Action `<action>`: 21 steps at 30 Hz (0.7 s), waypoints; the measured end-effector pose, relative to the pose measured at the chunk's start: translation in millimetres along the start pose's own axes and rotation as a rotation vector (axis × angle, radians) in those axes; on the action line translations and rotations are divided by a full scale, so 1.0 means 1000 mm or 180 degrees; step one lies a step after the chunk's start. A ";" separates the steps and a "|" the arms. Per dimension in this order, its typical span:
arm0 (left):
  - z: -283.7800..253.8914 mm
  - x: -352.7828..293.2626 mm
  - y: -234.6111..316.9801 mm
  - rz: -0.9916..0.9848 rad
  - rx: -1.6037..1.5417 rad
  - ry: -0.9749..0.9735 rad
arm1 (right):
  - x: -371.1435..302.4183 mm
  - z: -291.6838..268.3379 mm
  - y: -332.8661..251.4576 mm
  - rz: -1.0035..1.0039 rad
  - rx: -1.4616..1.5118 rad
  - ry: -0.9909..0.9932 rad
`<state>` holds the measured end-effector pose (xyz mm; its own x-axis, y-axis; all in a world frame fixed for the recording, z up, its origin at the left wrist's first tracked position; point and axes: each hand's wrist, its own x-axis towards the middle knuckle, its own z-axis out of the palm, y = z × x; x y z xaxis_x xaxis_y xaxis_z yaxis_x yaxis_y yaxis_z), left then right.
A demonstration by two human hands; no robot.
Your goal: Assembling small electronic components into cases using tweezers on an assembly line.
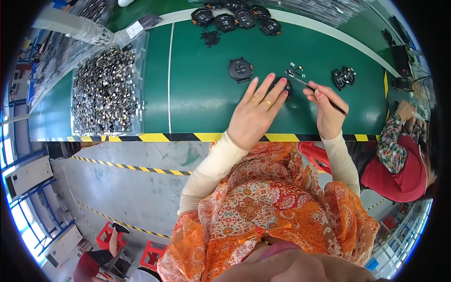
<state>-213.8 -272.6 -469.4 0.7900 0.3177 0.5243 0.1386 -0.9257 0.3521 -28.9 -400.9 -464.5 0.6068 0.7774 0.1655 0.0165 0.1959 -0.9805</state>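
A round black case [288, 88] lies on the green worktop [202, 98], partly covered by the fingertips of the left hand [256, 113]. That hand is palm down with its fingers extended and slightly spread (two of them wear gold-coloured rings), and its tips rest on the case and hold nothing between them. To the right of the case, the right hand [327, 105] pinches a slim dark tool [337, 108] (it looks like tweezers) between thumb and fingers. The tool slants toward the case, its fine tip close to a little group of small parts [295, 72], some dark and some pale, just beyond the case; whether the tip touches one of them I cannot tell.

Left of the case and slightly beyond it lies a second round case [241, 70], flat and apart from the hands. Well to the right of the case sits a cluster of black parts [344, 78] with shiny bits. Far beyond it, a group of round black cases [236, 19] gathers along the worktop's far side, with a small pile of black pieces [210, 38] on the near side of that group. Well left of the case stands a clear tray [143, 61], heaped with tiny metallic and dark components [104, 91].
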 end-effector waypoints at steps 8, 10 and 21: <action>-0.001 -0.021 0.019 0.0109 -0.0219 -0.0827 | -0.037 -0.017 0.008 0.0931 0.0852 0.0290; -0.010 -0.029 0.023 0.0041 -0.0337 -0.0786 | -0.039 -0.016 0.010 0.1029 0.0870 0.0400; -0.019 -0.020 0.006 0.0480 0.0119 -0.0816 | -0.042 -0.015 0.015 0.0880 0.0919 0.0373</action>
<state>-239.9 -280.8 -463.0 0.9277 0.1183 0.3540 0.0264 -0.9669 0.2539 -41.9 -439.7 -488.1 0.6437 0.7543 -0.1293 -0.3732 0.1618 -0.9135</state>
